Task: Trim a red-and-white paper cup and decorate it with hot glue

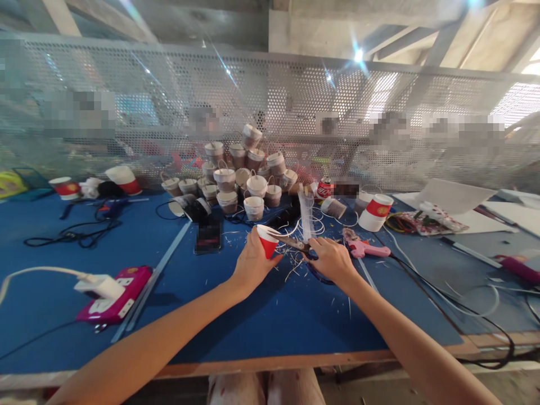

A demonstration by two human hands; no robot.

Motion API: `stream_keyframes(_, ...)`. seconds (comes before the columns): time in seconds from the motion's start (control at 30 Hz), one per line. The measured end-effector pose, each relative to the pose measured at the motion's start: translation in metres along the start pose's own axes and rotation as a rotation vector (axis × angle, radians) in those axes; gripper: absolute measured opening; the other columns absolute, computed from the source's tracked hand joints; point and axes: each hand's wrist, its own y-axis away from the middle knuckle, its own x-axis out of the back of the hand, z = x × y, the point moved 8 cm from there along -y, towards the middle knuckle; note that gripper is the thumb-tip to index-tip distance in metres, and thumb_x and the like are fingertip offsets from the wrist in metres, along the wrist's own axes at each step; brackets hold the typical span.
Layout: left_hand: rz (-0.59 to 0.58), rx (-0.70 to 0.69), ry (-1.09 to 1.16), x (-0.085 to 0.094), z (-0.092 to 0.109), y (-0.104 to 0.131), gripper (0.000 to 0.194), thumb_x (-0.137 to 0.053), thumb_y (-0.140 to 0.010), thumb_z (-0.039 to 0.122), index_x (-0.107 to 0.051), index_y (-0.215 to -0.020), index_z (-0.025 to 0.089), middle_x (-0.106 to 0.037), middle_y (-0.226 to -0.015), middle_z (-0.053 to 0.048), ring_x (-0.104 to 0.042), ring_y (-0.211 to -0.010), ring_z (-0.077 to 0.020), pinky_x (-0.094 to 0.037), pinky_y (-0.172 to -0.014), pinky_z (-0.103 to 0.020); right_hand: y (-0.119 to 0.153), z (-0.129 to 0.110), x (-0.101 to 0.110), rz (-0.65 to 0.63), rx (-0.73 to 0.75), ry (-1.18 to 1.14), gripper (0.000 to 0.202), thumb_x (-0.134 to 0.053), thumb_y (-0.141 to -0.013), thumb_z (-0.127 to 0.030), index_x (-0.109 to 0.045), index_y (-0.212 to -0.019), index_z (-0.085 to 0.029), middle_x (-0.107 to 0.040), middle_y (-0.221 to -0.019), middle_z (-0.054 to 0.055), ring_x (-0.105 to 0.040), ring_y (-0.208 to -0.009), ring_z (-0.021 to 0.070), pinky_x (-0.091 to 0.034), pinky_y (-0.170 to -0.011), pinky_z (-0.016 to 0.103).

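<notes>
My left hand point(250, 263) is wrapped round a red and white paper cup point(268, 247), held tilted above the blue table. In my right hand point(333, 257) is a pair of scissors point(297, 244), gripped by its dark handles. The scissor blades reach left to the cup's white rim; whether they are cutting into it I cannot tell. Thin white offcuts point(291, 273) lie scattered on the table under both hands. Just right of my right hand rests a pink glue gun point(366, 247).
Several small bucket-like cups with handles point(255, 208) are piled at the back middle. A phone point(208, 236) lies left of my hands. A magenta power strip point(116, 295) sits at the left, a red-banded cup point(376, 212) at the right. Cables cross the right side.
</notes>
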Motion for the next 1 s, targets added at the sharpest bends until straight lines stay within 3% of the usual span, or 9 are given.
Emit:
stream_keyframes(0.4,0.047,-0.035,0.001,0.005,-0.004,-0.006,0.074,-0.068,-0.07,0.036,-0.03,-0.129,0.013,-0.051,-0.118,-0.018,-0.053,-0.113,-0.0341,-0.046,-0.09,-0.047,-0.012,-0.001,-0.006,-0.022,0.028,-0.011,0.028,-0.046,-0.088,-0.04,-0.064,-0.092,-0.019,-0.069,-0.084,0.007,-0.063,-0.076,0.0177,-0.03,-0.053,0.024)
stream_keyframes(0.57,0.093,0.015,0.239,0.012,-0.027,-0.02,0.08,-0.065,-0.071,0.041,-0.024,-0.135,0.014,-0.05,-0.125,-0.018,-0.057,-0.107,-0.0283,-0.048,-0.089,-0.042,-0.034,0.003,-0.014,-0.034,0.047,-0.044,0.032,-0.042,-0.089,-0.044,-0.063,-0.095,-0.019,-0.07,-0.087,0.007,-0.064,-0.077,0.0174,-0.032,-0.056,0.023)
stream_keyframes(0.63,0.044,0.088,0.396,0.008,-0.042,-0.029,0.079,-0.067,-0.068,0.043,-0.029,-0.131,0.015,-0.054,-0.119,-0.016,-0.062,-0.093,-0.0234,-0.052,-0.078,-0.037,-0.044,0.003,-0.017,-0.04,0.046,-0.051,0.033,-0.041,-0.09,-0.044,-0.063,-0.096,-0.019,-0.07,-0.088,0.007,-0.065,-0.078,0.0179,-0.033,-0.057,0.024)
stream_keyframes(0.77,-0.157,0.204,0.584,-0.012,-0.063,-0.039,0.057,-0.07,-0.063,0.044,-0.048,-0.107,0.014,-0.062,-0.09,-0.006,-0.061,-0.072,-0.0178,-0.052,-0.065,-0.033,-0.054,-0.001,-0.02,-0.041,0.036,-0.066,0.034,-0.041,-0.09,-0.046,-0.062,-0.096,-0.019,-0.07,-0.09,0.007,-0.065,-0.081,0.0186,-0.036,-0.061,0.024)
stream_keyframes(0.87,-0.15,0.204,0.575,-0.016,-0.066,-0.037,0.05,-0.069,-0.063,0.04,-0.047,-0.1,0.015,-0.059,-0.082,-0.002,-0.058,-0.068,-0.0154,-0.05,-0.064,-0.031,-0.052,-0.005,-0.023,-0.054,0.044,-0.087,0.036,-0.04,-0.09,-0.048,-0.062,-0.096,-0.02,-0.07,-0.09,0.006,-0.065,-0.081,0.0189,-0.037,-0.061,0.025)
stream_keyframes(1.0,-0.123,0.182,0.513,-0.016,-0.056,-0.028,0.045,-0.066,-0.066,0.036,-0.043,-0.1,0.017,-0.058,-0.08,0.0,-0.056,-0.066,-0.0138,-0.049,-0.063,-0.029,-0.045,-0.005,-0.024,-0.066,0.052,-0.073,0.036,-0.041,-0.089,-0.048,-0.062,-0.097,-0.019,-0.07,-0.09,0.008,-0.065,-0.081,0.0196,-0.038,-0.062,0.025)
